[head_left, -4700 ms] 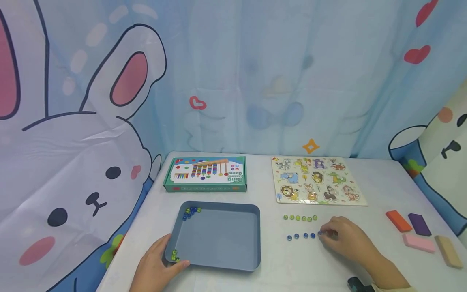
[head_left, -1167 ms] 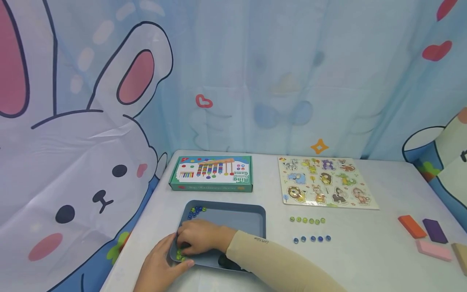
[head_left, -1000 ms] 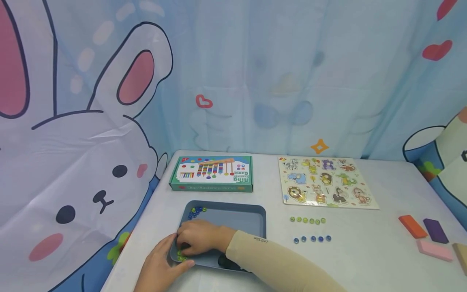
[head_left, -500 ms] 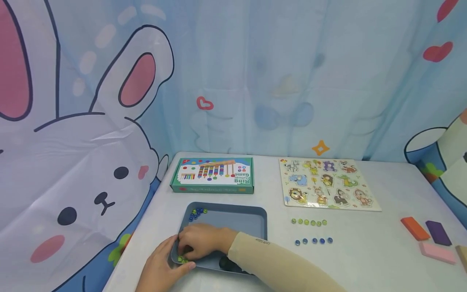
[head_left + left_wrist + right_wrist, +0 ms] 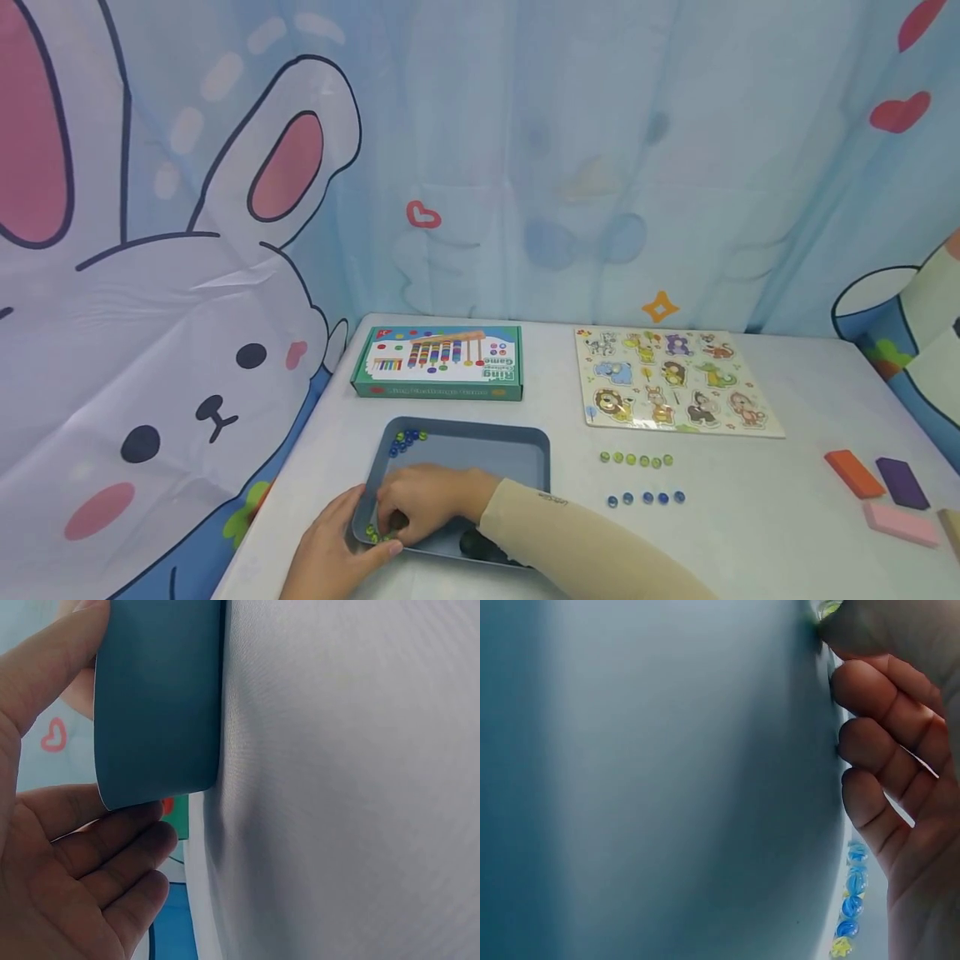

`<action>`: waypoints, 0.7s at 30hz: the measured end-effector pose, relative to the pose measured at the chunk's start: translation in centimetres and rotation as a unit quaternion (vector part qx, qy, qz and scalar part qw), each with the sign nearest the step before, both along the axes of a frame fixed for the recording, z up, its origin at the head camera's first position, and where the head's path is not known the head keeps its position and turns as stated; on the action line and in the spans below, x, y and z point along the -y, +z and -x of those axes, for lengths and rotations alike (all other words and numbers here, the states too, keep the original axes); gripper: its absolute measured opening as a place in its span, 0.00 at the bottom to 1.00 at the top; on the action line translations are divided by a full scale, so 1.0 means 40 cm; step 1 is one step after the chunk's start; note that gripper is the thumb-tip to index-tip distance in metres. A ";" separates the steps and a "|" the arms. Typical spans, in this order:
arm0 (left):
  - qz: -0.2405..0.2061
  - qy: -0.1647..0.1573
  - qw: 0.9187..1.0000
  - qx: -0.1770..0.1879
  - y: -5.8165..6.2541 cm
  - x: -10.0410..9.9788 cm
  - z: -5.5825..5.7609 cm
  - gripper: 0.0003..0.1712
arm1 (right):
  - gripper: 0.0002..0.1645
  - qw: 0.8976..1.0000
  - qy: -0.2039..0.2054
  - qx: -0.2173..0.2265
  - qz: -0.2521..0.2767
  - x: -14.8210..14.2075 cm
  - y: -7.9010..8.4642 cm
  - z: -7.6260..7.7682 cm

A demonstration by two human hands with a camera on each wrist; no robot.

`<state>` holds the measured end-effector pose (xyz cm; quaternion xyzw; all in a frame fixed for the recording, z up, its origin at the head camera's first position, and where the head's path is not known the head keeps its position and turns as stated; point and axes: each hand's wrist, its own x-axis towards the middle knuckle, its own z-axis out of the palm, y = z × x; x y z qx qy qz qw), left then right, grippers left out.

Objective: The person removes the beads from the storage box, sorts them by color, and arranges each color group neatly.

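A shallow grey-blue tray (image 5: 491, 454) lies on the table, its near-left corner held by my left hand (image 5: 326, 546), thumb over the rim and fingers along the outer wall. Inside the tray, my right hand (image 5: 423, 500) has its fingers curled near that corner. The right wrist view shows its thumb and forefinger pinching at a yellow-green marble (image 5: 829, 609), mostly hidden. Several green marbles (image 5: 371, 533) sit in the near-left corner. Blue marbles (image 5: 403, 446) with some green ones cluster at the far-left corner.
Right of the tray are a row of green marbles (image 5: 632, 459) and a row of blue marbles (image 5: 648, 497). Behind stand a Ring Game box (image 5: 438, 362) and an animal puzzle board (image 5: 675, 379). Orange (image 5: 855, 473), purple (image 5: 902, 483) and pink blocks (image 5: 900, 524) lie far right.
My right hand has left the last blue marble in its row and crossed into the tray. Over the last half second it shifts slightly right and nearer. My left hand stays on the tray.
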<state>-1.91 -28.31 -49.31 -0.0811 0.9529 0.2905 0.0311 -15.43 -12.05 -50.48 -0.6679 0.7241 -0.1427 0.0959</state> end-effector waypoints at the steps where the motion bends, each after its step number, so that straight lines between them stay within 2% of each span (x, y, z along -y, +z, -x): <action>1: 0.000 0.000 1.000 0.000 0.000 0.000 0.000 0.66 | 0.03 1.000 0.002 0.001 -0.002 0.000 0.000 0.000; 7: -0.001 0.001 1.000 -0.002 0.000 -0.001 0.000 0.65 | 0.04 1.000 0.010 0.013 -0.007 -0.001 0.003 0.004; 11: 0.004 0.000 1.000 -0.006 -0.002 -0.003 -0.001 0.66 | 0.06 0.999 -0.010 0.031 0.018 -0.018 0.014 0.020; 15: 0.003 0.000 1.000 -0.006 -0.002 -0.003 0.001 0.66 | 0.07 0.995 -0.045 0.041 0.078 -0.057 0.059 0.042; 21: 0.012 0.012 1.000 0.015 0.004 -0.009 0.006 0.67 | 0.05 0.980 -0.123 0.041 0.152 -0.145 0.146 0.060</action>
